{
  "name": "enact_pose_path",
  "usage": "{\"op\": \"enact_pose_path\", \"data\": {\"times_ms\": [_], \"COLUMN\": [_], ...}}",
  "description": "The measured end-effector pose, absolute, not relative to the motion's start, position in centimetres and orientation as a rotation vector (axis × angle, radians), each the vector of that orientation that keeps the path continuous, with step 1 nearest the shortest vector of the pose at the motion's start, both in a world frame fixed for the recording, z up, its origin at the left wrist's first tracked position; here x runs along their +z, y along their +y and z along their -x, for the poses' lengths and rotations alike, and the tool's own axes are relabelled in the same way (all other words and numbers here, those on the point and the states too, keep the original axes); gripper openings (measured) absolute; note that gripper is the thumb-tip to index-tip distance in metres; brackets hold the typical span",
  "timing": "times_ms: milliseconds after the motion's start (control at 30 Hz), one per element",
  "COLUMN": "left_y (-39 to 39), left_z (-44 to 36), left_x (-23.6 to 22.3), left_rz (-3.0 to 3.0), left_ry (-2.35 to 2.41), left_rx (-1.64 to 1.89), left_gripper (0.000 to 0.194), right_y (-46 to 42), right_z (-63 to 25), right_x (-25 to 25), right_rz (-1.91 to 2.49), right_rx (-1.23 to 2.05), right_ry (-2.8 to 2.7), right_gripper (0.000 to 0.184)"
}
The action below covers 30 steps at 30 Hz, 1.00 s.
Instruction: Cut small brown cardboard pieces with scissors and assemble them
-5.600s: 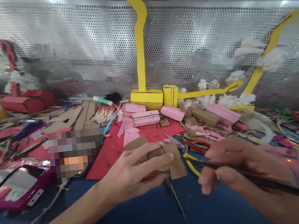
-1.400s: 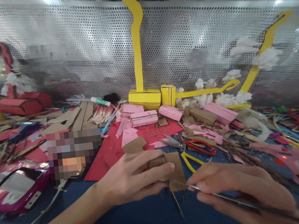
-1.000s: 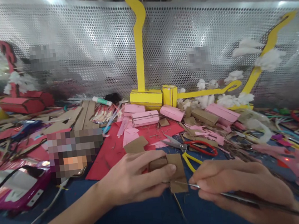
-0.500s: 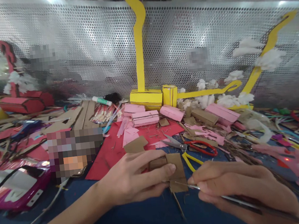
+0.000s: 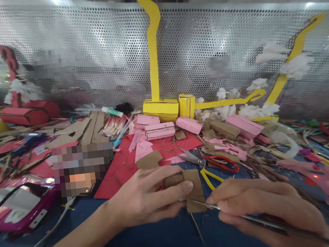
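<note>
My left hand [image 5: 152,198] is closed around a small folded piece of brown cardboard [image 5: 193,185], thumb and fingers pressing it just above the blue tabletop. Its right part sticks out as a flat flap. My right hand [image 5: 260,207] grips a slim pointed metal tool [image 5: 252,219] like a pen; its exact kind is hard to make out. The tool's tip lies against the flap's lower part. A thin brown strip [image 5: 196,227] lies below the cardboard. Scissors with red handles [image 5: 221,162] rest just beyond my right hand, beside a yellow handle [image 5: 209,178].
Pink paper-covered boxes [image 5: 160,130] and a yellow hook-topped stand [image 5: 154,61] are at the back, before a perforated metal panel [image 5: 100,59]. A pink glue gun [image 5: 316,177] lies right. A purple device [image 5: 26,210] and a cable [image 5: 50,231] are left. Red paper [image 5: 114,177] lies mid-table.
The metal tool's tip has shifted slightly on the cardboard flap. My left hand and the other things stay about where they were.
</note>
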<state>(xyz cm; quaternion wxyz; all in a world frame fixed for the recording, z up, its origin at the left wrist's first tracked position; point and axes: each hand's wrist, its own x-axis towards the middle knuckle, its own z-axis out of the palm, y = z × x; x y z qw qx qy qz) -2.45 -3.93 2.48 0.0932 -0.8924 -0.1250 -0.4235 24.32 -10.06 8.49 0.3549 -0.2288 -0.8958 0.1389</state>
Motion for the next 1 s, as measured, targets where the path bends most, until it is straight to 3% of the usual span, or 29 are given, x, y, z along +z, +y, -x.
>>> {"op": "enact_pose_path", "data": {"times_ms": [1000], "left_y": [-4.04], "left_z": [2.18], "left_x": [2.24], "left_rz": [2.643], "left_ry": [-0.335], "left_rx": [-1.258], "left_gripper": [0.031], "right_y": [-9.63], "right_z": [-24.47], "right_x": [8.63], "right_rz": [0.555], "right_rx": [0.372], "right_ry": [-2.365], "right_gripper": [0.023]}}
